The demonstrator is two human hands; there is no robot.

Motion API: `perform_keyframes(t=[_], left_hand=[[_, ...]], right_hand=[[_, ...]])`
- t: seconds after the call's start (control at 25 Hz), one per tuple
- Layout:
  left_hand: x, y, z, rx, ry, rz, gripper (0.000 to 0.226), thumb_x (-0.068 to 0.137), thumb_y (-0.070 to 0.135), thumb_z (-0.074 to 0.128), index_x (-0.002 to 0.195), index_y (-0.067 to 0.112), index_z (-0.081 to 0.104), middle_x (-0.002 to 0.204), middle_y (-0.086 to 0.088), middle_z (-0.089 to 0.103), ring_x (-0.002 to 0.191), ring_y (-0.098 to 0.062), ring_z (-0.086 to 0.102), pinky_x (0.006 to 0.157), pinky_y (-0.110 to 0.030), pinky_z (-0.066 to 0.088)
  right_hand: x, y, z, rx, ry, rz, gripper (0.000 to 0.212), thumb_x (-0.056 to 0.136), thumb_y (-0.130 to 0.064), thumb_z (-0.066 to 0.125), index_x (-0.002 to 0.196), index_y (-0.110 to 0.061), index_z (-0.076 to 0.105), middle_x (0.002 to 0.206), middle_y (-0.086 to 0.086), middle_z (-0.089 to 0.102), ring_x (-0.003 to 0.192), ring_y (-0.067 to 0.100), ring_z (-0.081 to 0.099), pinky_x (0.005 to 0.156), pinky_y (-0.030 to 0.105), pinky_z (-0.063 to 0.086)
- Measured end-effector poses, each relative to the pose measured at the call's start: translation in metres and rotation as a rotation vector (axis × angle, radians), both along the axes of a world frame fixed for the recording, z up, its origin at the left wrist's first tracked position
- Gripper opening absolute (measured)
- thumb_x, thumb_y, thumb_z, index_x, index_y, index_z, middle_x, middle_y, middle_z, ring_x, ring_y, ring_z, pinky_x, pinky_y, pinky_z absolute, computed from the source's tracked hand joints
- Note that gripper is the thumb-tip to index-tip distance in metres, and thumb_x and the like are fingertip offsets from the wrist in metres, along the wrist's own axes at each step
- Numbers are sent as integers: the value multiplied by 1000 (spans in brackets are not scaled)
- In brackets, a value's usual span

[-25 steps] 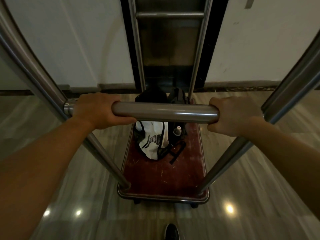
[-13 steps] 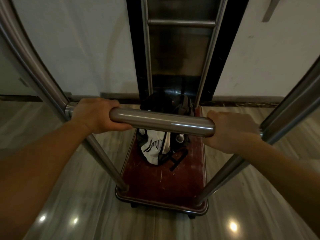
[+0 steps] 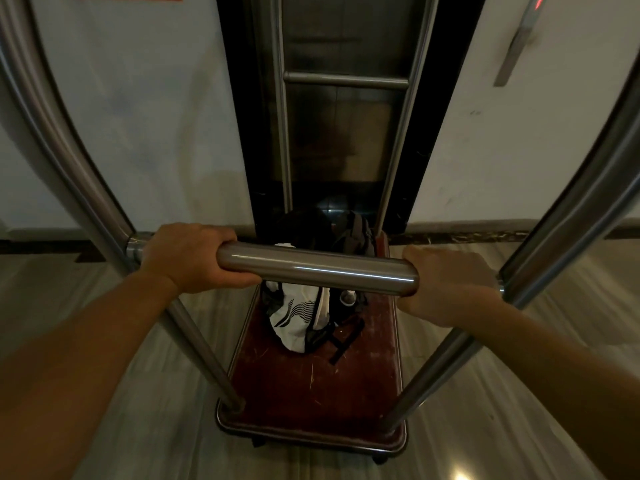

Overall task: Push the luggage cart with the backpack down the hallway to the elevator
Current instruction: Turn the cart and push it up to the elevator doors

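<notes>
At the left, a curved steel post (image 3: 79, 188) of the luggage cart (image 3: 311, 386) rises from its red platform. The left hand (image 3: 188, 256) is clenched around the left end of the horizontal push bar (image 3: 315, 268), fingers wrapped over the top. Below the middle of the bar, the backpack (image 3: 301, 317), black and white with wavy stripes, lies on the far half of the platform, its black strap trailing toward the near side. Behind it stands the dark elevator door (image 3: 346, 133), shut, and the cart's far end is just before it. The right hand (image 3: 450, 285) grasps the right end of the bar. On the wall at the far right hangs a metal call panel (image 3: 519, 39) with a small red light.
</notes>
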State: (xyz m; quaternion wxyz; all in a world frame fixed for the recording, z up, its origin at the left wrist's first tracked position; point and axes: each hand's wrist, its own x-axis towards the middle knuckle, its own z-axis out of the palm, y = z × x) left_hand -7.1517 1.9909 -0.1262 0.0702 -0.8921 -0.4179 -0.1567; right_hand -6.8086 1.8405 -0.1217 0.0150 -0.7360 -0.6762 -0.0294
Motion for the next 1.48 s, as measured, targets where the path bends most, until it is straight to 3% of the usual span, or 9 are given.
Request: perform_keyframes(t=[0.36,0.6,0.72,0.88,1.08,1.36,1.48], left_hand=[[22,101,-1,26,-2,-68,69,58,99,29,78,38,54,61,14,55,50,-9,50,51,-27,34],[66,126,-2,12,-10,-58,69,59,99,28,74,37,52,59,18,49,48,-1,41,51,-24,26],[97,136,-4,9,-20,-34,73,58,100,26,74,35,54,58,16,51,47,-2,43,50,-25,29],[149,149,-9,41,-11,3,75,58,101,24,74,34,54,57,14,53,49,-5,49,50,-26,35],[218,160,-6,65,-9,61,74,59,100,25,71,34,55,55,15,52,47,-5,49,48,-24,33],[283,180,-5,50,29,156,77,56,101,17,80,39,56,61,17,50,53,-5,46,53,-27,31],[302,188,-4,25,41,174,80,56,101,16,83,39,58,65,18,50,56,-6,46,56,-29,33]], right_hand=[[25,93,0,9,-55,6,51,54,-70,42,94,-38,44,80,-9,62,64,17,55,57,32,38],[73,125,0,35,-67,-1,49,53,-72,45,90,-40,48,72,-12,58,58,14,52,53,30,40],[105,141,1,90,-63,33,49,53,-70,49,90,-37,54,71,-11,60,59,15,54,54,30,43],[160,161,3,122,-33,40,44,52,-69,50,85,-40,52,57,-20,43,49,6,43,47,24,29],[236,194,4,102,36,89,40,52,-67,49,82,-41,49,59,-21,48,52,-6,43,48,20,26],[310,242,0,73,15,141,42,53,-69,47,83,-40,48,63,-19,54,55,4,51,57,31,42],[329,255,1,57,20,156,41,53,-69,46,83,-41,46,62,-22,48,55,2,47,58,31,40]])
